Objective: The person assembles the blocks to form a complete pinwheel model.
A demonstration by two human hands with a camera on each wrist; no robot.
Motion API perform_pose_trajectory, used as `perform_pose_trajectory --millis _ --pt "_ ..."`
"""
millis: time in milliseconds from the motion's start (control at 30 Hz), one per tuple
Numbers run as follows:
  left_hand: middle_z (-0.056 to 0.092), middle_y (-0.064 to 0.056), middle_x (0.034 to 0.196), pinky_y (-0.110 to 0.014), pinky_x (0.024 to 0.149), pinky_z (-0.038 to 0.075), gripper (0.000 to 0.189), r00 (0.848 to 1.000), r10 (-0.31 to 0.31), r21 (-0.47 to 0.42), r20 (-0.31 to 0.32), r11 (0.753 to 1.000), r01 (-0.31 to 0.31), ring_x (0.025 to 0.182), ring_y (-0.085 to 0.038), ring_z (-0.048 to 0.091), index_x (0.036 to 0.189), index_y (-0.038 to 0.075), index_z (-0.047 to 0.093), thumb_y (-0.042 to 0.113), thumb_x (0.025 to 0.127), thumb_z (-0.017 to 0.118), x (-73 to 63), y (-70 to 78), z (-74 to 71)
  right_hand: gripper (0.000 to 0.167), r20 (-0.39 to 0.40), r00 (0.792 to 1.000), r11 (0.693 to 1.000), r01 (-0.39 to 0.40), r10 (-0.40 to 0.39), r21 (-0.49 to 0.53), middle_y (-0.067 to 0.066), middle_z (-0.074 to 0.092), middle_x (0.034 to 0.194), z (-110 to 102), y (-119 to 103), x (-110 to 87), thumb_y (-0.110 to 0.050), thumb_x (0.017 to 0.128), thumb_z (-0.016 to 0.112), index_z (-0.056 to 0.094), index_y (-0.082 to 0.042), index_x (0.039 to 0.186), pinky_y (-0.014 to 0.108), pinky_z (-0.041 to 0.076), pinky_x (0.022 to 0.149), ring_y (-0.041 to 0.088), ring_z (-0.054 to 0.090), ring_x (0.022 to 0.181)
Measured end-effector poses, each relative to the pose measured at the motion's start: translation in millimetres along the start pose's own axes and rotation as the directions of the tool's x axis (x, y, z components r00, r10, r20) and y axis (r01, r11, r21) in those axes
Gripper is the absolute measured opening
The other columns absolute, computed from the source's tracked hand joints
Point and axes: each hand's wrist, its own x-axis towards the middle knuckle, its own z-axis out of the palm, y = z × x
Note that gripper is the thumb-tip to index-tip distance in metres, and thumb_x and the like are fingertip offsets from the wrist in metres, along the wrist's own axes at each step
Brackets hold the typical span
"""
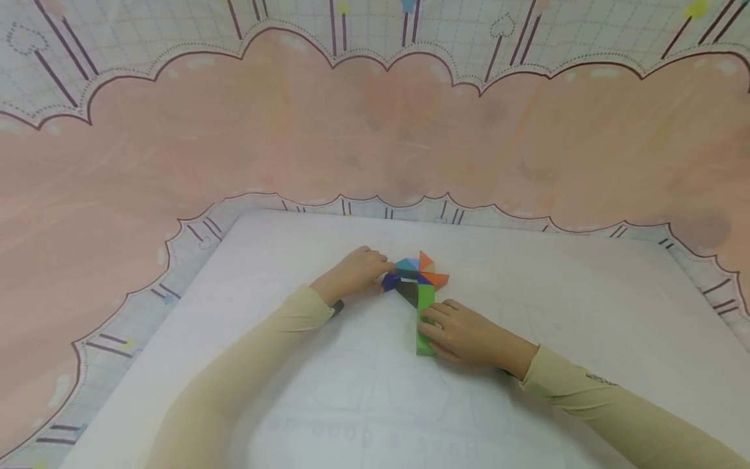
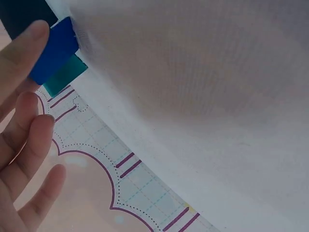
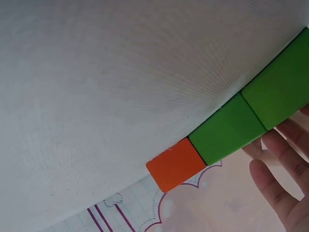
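A pinwheel-shaped arrangement of coloured triangular blocks [image 1: 419,264] lies on the white tabletop. Its stem is made of green blocks [image 1: 426,343], pointing toward me. My left hand [image 1: 356,270] is at the left side of the wheel and pinches a blue block [image 2: 59,48]. A teal block [image 2: 66,76] shows just past the blue one in the left wrist view. From the right, my right hand [image 1: 465,332] holds the green stem, its fingers laid over it. Two green blocks [image 3: 227,128] stand end to end in the right wrist view, with an orange block [image 3: 176,164] beyond them.
The white tabletop [image 1: 293,410] carries faint mirrored lettering near its front. Behind and beside it hangs a pink and white patterned cloth [image 1: 375,130]. A dark triangular patch [image 1: 406,292], block or shadow, cannot be told, lies left of the green stem.
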Motion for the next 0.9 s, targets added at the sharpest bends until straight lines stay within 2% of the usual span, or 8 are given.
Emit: perform_pose_trajectory --millis 267,467,633,900 --pt "0.069 -0.002 0.1 -0.036 0.092 0.045 0.038 0.999 -0.044 -0.049 0.031 0.998 0.046 0.093 -0.019 0.063 0.107 0.014 0.064 0.038 0.078 0.073 -11.5 4.5 -2.4 0.027 0.012 1.0 1.0 -0.007 0.007 0.003 0.003 0.063 0.113 -1 -1 -0.1 -0.025 0.086 0.063 0.061 -0.013 0.111 0.036 0.049 0.09 0.018 0.058 0.108" --pt "0.069 -0.002 0.105 -0.037 0.095 0.045 0.039 0.999 -0.011 -0.041 0.046 0.999 0.012 0.097 -0.019 0.063 0.11 0.016 0.064 0.039 0.079 0.072 -16.5 9.6 -2.3 0.027 0.032 0.999 1.0 -0.015 0.015 0.01 0.002 0.063 0.114 -2 -1 -0.2 -0.026 0.088 0.062 0.061 -0.014 0.112 0.035 0.049 0.091 0.017 0.058 0.109" --pt "0.07 -0.001 0.105 -0.037 0.095 0.045 0.039 1.0 -0.002 -0.038 0.028 0.999 0.003 0.098 -0.018 0.063 0.111 0.016 0.063 0.037 0.079 0.072 -13.3 14.0 -2.9 0.026 0.014 1.0 1.0 -0.005 0.005 0.004 0.002 0.063 0.114 -1 0 -0.6 -0.025 0.088 0.061 0.061 -0.014 0.111 0.035 0.049 0.09 0.017 0.058 0.108" --pt "0.07 0.002 0.098 -0.034 0.091 0.046 0.035 0.999 -0.026 -0.023 0.019 0.999 0.026 0.093 -0.016 0.063 0.105 0.015 0.063 0.037 0.079 0.073 -3.6 14.7 0.7 0.027 0.011 1.0 1.0 -0.002 0.002 0.005 0.002 0.062 0.113 1 0 -1.3 -0.025 0.086 0.062 0.061 -0.014 0.111 0.035 0.049 0.09 0.018 0.057 0.107"
